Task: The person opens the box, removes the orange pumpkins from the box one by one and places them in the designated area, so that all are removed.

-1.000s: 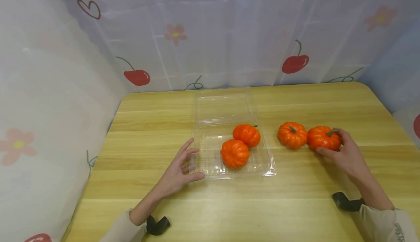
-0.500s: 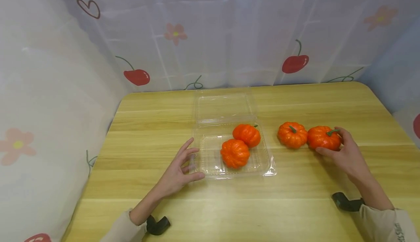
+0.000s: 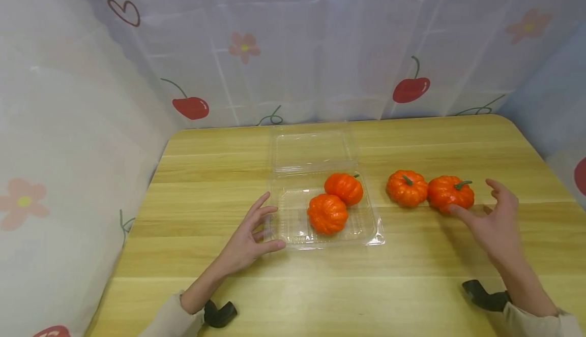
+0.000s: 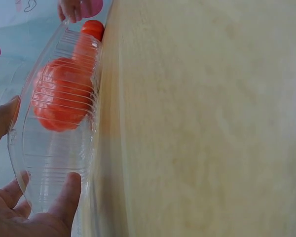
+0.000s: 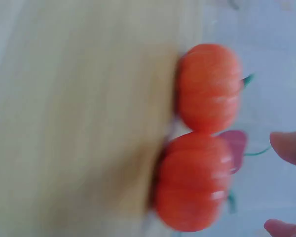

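— How far along is the work standing?

— About halfway, in my judgement. A clear plastic container (image 3: pixel 293 217) is lying open at the centre of the frame on the wooden bench (image 3: pixel 348 291), its lid (image 3: pixel 313 151) folding back toward the upper centre. Inside, a front pumpkin (image 3: pixel 327 214) is resting against a rear pumpkin (image 3: pixel 344 188). Right of centre, an inner pumpkin (image 3: pixel 407 188) and an outer pumpkin (image 3: pixel 450 193) are sitting side by side on the bench, touching. Those two are remaining outside, and the lid is lying unclosed.

— And the hands?

— At lower left of centre, the left hand (image 3: pixel 242 249) is resting at the container's left edge, fingers and thumb spread. At middle right, the right hand (image 3: pixel 498 227) is hovering beside the outer pumpkin, fingers spread, gripping nothing. The right wrist view is blurring, so I cannot tell whether its thumb is touching.

— The count?

— Four orange pumpkins are showing, two inside and two outside, while one container is bearing one lid and two hands are attending.
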A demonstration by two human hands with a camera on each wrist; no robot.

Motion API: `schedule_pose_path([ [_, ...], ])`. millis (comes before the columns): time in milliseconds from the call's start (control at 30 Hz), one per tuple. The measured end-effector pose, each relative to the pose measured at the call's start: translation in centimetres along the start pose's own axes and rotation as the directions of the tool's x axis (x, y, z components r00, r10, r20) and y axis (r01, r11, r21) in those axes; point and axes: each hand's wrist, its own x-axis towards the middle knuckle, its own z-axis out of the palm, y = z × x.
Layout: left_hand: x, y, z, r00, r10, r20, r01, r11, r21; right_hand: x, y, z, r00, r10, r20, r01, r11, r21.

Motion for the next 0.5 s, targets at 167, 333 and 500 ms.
schedule_pose_path([
  [167,0.0,0.0,0.0,1.0,0.005,-0.002,-0.005,1.0,0.01,-1.3,-2.0,-0.6,0.997,-0.073,-0.023,0.074,0.997,0.027],
  [333,0.0,0.0,0.0,1.0,-0.004,-0.002,0.004,1.0,0.011,-2.4,-4.2,-0.1,0.988,-0.151,0.037,0.149,0.988,0.045],
  [500,0.0,0.0,0.0,1.0,-0.007,-0.001,0.007,1.0,0.01,-3.5,-6.1,1.3,0.969,-0.224,0.104,0.214,0.972,0.1],
])
